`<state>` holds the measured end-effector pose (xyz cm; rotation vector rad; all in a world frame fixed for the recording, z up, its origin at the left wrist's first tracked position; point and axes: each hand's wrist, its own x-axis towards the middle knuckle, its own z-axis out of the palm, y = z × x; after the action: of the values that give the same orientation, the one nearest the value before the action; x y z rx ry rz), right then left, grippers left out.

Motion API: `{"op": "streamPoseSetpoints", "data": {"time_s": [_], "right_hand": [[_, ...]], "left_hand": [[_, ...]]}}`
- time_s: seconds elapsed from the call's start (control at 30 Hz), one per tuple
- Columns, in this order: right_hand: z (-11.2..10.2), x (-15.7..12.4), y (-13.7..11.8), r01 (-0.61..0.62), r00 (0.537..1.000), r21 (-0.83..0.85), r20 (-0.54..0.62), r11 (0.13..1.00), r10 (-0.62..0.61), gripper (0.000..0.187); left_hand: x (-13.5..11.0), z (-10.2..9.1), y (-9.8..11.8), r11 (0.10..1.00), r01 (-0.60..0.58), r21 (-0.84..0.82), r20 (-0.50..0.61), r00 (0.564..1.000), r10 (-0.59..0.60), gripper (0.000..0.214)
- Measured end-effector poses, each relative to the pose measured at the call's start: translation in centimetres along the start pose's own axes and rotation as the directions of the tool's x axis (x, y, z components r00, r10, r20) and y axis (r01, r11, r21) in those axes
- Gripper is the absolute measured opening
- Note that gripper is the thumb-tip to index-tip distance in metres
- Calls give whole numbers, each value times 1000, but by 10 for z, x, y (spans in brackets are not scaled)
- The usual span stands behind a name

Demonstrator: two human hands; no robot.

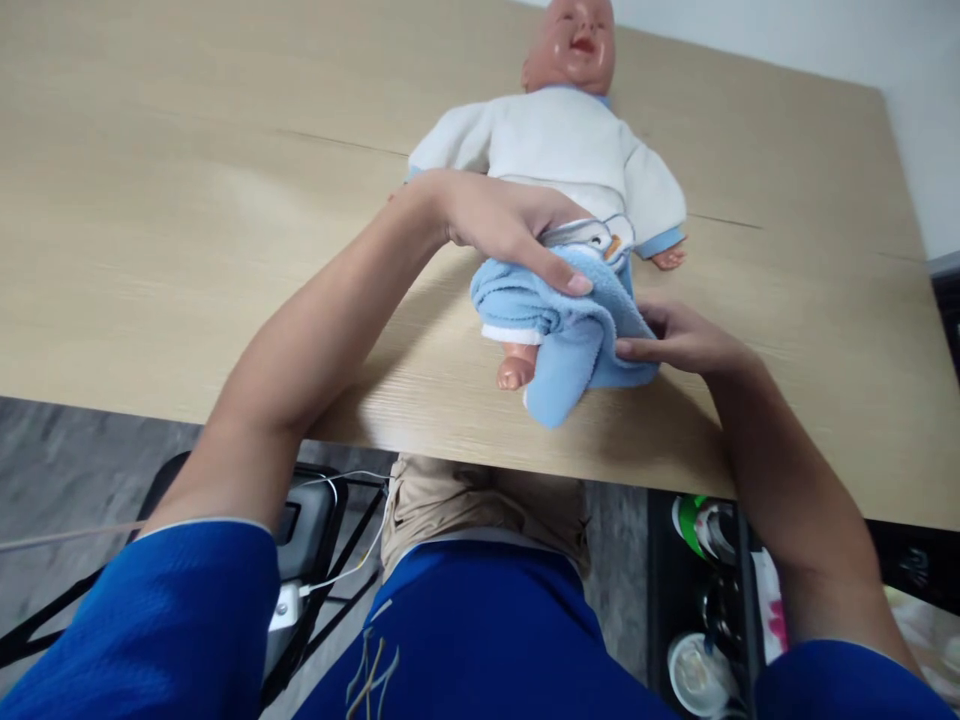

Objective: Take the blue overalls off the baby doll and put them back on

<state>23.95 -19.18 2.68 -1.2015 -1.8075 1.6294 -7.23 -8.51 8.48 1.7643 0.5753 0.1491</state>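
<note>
A baby doll lies face up on the table, its head toward the far edge. It wears a white long-sleeved top with light-blue cuffs. Light-blue terry trousers are bunched around its lower body, with one bare foot poking out of a white-edged leg; the other foot is hidden. My left hand is closed on the waist of the trousers, thumb on top and fingers tucked out of sight. On the other side, my right hand pinches the trousers' edge between thumb and fingers.
The wooden table has its near edge just in front of my body. Below it on the left are a grey case and a white plug with cable. Under the right side, a black bin holds several items, including a white cup.
</note>
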Motion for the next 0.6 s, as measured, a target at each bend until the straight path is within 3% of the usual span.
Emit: {"op": "streamPoseSetpoints", "data": {"time_s": [0.03, 0.1, 0.2, 0.27, 0.33, 0.43, 0.5, 0.57, 0.6], "right_hand": [[2, -2, 0, -10, 1000, 19, -21, 1000, 11, 58], [8, -4, -1, 28, 984, 95, -175, 995, -11, 57], [21, -2, -3, 207, 887, 186, -450, 960, -104, 51], [25, -2, -5, 268, 851, 213, -510, 940, -127, 46], [24, -5, -6, 206, 884, 236, -462, 950, -76, 45], [15, -14, -3, 50, 963, 189, -270, 981, 3, 59], [11, -20, -2, -2, 989, 122, -149, 992, 20, 62], [12, -22, -6, 6, 988, 122, -156, 993, 13, 59], [15, -21, -9, 38, 975, 149, -221, 988, -4, 58]], "left_hand": [[1, 0, -2, 1000, -29, 11, 72, 997, 28, 59], [3, 1, -6, 994, -96, 42, 130, 987, 90, 57], [4, 6, -6, 988, -122, 93, 31, 992, 119, 45], [4, 10, -4, 989, -110, 95, -17, 994, 112, 37], [5, 16, -3, 987, -143, 72, -9, 990, 144, 34], [9, 22, -4, 975, -223, 11, -26, 974, 223, 29], [13, 24, -7, 981, -193, -34, -78, 979, 190, 26], [16, 23, -8, 987, -154, -35, -79, 985, 151, 26], [16, 21, -9, 988, -152, -10, -52, 987, 151, 28]]}}
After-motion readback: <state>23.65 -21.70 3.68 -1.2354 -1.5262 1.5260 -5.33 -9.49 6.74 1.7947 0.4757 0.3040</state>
